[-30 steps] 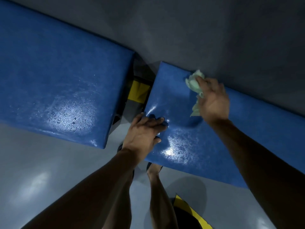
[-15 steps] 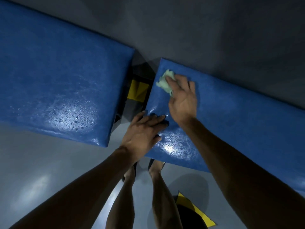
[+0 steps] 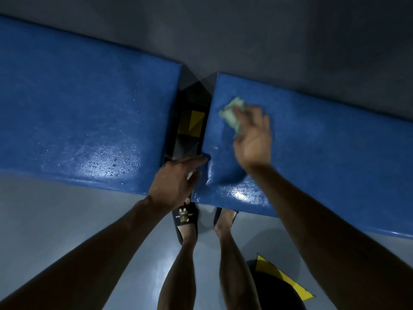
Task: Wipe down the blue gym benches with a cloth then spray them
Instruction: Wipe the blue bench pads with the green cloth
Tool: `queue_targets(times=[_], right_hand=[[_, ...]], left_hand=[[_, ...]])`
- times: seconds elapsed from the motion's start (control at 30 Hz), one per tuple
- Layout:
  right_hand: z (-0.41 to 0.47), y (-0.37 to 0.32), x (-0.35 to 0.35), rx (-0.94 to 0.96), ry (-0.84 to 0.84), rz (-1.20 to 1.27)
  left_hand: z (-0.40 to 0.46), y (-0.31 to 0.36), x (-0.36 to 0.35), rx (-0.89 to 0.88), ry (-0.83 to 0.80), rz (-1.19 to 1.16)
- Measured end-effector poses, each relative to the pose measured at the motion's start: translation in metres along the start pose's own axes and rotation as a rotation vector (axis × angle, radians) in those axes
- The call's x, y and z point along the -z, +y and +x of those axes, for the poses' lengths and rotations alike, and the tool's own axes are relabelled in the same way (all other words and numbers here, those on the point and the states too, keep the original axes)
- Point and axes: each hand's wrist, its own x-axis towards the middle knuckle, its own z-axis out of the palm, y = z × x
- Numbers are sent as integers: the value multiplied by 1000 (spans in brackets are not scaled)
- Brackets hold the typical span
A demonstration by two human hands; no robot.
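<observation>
Two blue padded gym benches lie end to end with a gap between them. The left bench (image 3: 78, 104) has a wet, beaded sheen near its front edge. My right hand (image 3: 252, 139) holds a crumpled pale green cloth (image 3: 232, 116) against the right bench (image 3: 324, 142), near its far left corner. The hand is motion-blurred. My left hand (image 3: 174, 180) rests at the near left corner of the right bench, with its fingers reaching onto the pad's edge. No spray bottle is in view.
A black frame with a yellow label (image 3: 193, 123) shows in the gap between the pads. My feet in dark sandals (image 3: 186, 220) stand on the grey floor (image 3: 55, 220) right at the benches. A black and yellow object (image 3: 279, 280) lies at lower right.
My right hand swept the cloth left along the right bench's far edge to its left corner, then slightly nearer. My left hand slid from the pad top to its left edge.
</observation>
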Motion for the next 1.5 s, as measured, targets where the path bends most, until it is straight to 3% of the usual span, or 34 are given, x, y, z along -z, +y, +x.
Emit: queue_targets(times=[0.1, 0.2, 0.23, 0.3, 0.37, 0.43, 0.5, 0.57, 0.67, 0.8, 0.87, 0.97, 1.1, 1.2, 1.3, 1.43, 1.5], right_hand=[[-47, -9, 1, 244, -165, -4], [-46, 28, 24, 518, -305, -106], [-38, 45, 33, 528, -295, -142], [-22, 80, 48, 330, -172, -130], [-19, 101, 53, 0, -8, -45], [-28, 89, 38, -258, 106, -13], [-43, 49, 18, -384, 151, 56], [-69, 0, 4, -312, 80, 147], [-114, -35, 0, 27, -93, 115], [-123, 30, 24, 303, -233, 8], [-127, 79, 40, 221, -166, -81], [-145, 128, 58, -121, -11, -65], [-157, 88, 32, -431, 64, 2], [-164, 13, 3, -289, 36, 102], [-177, -27, -1, -56, -119, 147], [-182, 37, 22, 112, -218, 92], [-192, 89, 41, 8, -141, 27]], left_hand=[[-5, 3, -4, -1, -35, 20], [-6, 7, -2, -6, -55, 67], [-6, 7, -1, -6, -66, 84], [-4, 8, 0, 8, -95, 98], [-3, 8, 0, 10, -118, 110], [-3, 8, 0, 21, -138, 141], [-5, 8, -2, 32, -153, 164], [-8, 9, -3, 36, -146, 167], [-10, 13, -2, 31, -160, 176], [-8, 13, -1, 40, -191, 200], [-8, 13, -2, 74, -196, 163], [-9, 16, -6, 109, -189, 145], [-12, 24, -13, 163, -162, 178], [-14, 32, -16, 190, -142, 236], [-14, 37, -18, 163, -150, 301], [-15, 37, -20, 192, -154, 296], [-15, 37, -20, 212, -159, 281]])
